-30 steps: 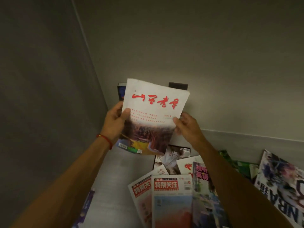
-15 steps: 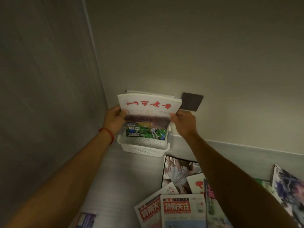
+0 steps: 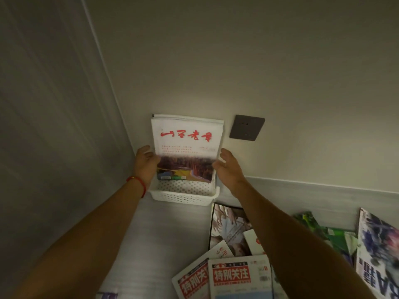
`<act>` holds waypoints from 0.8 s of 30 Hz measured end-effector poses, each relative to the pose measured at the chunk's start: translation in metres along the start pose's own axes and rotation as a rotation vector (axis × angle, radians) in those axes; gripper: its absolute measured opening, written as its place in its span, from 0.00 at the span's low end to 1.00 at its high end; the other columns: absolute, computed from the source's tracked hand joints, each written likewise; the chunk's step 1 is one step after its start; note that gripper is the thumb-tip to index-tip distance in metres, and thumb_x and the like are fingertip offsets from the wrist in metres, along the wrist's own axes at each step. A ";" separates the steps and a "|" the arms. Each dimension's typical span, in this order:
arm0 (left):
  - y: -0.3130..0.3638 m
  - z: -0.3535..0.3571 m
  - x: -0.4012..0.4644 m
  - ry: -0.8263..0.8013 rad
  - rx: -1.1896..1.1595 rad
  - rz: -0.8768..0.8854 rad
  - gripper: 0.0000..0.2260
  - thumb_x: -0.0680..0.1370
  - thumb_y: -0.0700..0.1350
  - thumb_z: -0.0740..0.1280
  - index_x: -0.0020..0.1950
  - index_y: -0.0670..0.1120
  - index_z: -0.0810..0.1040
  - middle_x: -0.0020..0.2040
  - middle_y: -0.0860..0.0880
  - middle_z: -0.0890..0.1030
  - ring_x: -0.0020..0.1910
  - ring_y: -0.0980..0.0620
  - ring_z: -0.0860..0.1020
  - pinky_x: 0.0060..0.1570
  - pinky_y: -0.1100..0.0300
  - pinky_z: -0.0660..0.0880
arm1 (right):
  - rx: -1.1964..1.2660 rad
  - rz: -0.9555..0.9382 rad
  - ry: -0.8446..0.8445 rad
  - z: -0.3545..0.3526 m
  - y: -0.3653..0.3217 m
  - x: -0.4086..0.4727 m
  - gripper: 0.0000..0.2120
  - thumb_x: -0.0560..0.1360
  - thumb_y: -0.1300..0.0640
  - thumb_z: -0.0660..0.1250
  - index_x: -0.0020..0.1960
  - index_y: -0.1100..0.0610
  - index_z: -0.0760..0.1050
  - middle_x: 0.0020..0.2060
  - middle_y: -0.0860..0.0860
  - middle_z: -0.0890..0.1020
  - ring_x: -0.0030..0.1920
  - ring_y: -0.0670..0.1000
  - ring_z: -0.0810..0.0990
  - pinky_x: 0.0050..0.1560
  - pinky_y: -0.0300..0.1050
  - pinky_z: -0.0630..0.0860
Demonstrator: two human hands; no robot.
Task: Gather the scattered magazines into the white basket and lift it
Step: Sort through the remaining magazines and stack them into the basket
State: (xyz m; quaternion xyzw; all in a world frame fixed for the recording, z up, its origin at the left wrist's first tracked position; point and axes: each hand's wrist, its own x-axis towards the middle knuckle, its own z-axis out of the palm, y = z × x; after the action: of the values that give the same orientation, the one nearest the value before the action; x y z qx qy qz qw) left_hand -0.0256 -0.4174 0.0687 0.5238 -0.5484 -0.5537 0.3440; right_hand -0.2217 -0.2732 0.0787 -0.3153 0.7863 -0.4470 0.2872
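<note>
In the corner where two pale walls meet, seen from the head camera, a person stands a white-covered magazine [image 3: 185,147] with red brush lettering upright in the white basket [image 3: 183,196], which sits on the pale surface against the back wall, just left of a dark wall plate [image 3: 246,127]. The left hand [image 3: 146,164], a red cord at its wrist, touches the magazine's left edge with fingers loosely bent, while the right hand [image 3: 228,169] is spread with straight fingers at the right edge; whether its fingertips actually touch the cover cannot be told. The likely trouble from here is a topple: the magazine stands tall above the low basket rim, and with so light a hold it could flop forward or fan open, and a limp stack leaning on the wall may slump and tip the basket once it is lifted. More magazines remain scattered near the lower right, among them two red-mastheaded issues [image 3: 235,275], a dark photo-covered one [image 3: 228,223], green ones [image 3: 336,236] and a large one [image 3: 377,253] cut off by the frame's right edge. Further pages show behind the white cover, but their number is hidden, as is the basket's interior. The dim light blurs the small print, and a purple scrap [image 3: 106,295] at the bottom edge is too cropped to identify.
</note>
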 end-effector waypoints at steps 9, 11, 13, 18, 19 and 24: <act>-0.019 0.057 -0.096 -0.104 0.269 0.189 0.18 0.73 0.27 0.63 0.61 0.39 0.76 0.57 0.43 0.79 0.58 0.40 0.78 0.58 0.54 0.75 | -0.145 0.018 0.026 -0.083 0.094 -0.064 0.13 0.78 0.60 0.64 0.61 0.52 0.78 0.60 0.53 0.80 0.53 0.52 0.81 0.55 0.46 0.79; -0.028 0.086 -0.138 -0.198 0.347 0.251 0.20 0.71 0.28 0.62 0.60 0.43 0.78 0.57 0.45 0.80 0.56 0.42 0.78 0.57 0.53 0.76 | -0.206 0.048 0.061 -0.115 0.128 -0.087 0.12 0.78 0.61 0.64 0.59 0.54 0.80 0.58 0.53 0.82 0.52 0.51 0.81 0.53 0.38 0.75; -0.034 0.120 -0.180 -0.321 0.399 0.292 0.19 0.70 0.31 0.65 0.59 0.46 0.79 0.58 0.47 0.80 0.57 0.46 0.79 0.61 0.55 0.76 | -0.272 0.077 0.100 -0.153 0.159 -0.109 0.11 0.78 0.63 0.64 0.58 0.58 0.81 0.57 0.55 0.82 0.56 0.54 0.80 0.57 0.39 0.71; -0.050 0.207 -0.269 -0.604 0.553 0.333 0.18 0.72 0.32 0.66 0.60 0.44 0.80 0.60 0.45 0.80 0.61 0.46 0.78 0.63 0.61 0.73 | -0.442 0.258 0.237 -0.259 0.227 -0.167 0.11 0.78 0.61 0.62 0.55 0.60 0.82 0.55 0.59 0.83 0.56 0.61 0.81 0.55 0.46 0.74; -0.054 0.223 -0.284 -0.649 0.594 0.347 0.19 0.72 0.32 0.65 0.62 0.43 0.79 0.62 0.43 0.79 0.62 0.45 0.77 0.64 0.59 0.72 | -0.458 0.311 0.286 -0.280 0.242 -0.178 0.11 0.78 0.60 0.62 0.56 0.61 0.81 0.56 0.61 0.82 0.58 0.62 0.80 0.58 0.49 0.74; -0.045 0.279 -0.348 -0.822 0.659 0.421 0.14 0.70 0.36 0.62 0.50 0.42 0.84 0.52 0.44 0.84 0.52 0.50 0.80 0.57 0.55 0.76 | -0.411 0.828 0.393 -0.358 0.307 -0.219 0.31 0.77 0.46 0.65 0.73 0.62 0.62 0.71 0.66 0.66 0.71 0.68 0.64 0.72 0.65 0.62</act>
State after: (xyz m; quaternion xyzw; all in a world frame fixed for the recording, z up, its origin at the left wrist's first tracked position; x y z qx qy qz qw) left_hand -0.2090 -0.0088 0.0535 0.2241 -0.8736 -0.4312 0.0235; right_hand -0.4184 0.2016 0.0002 0.0635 0.9565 -0.1822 0.2189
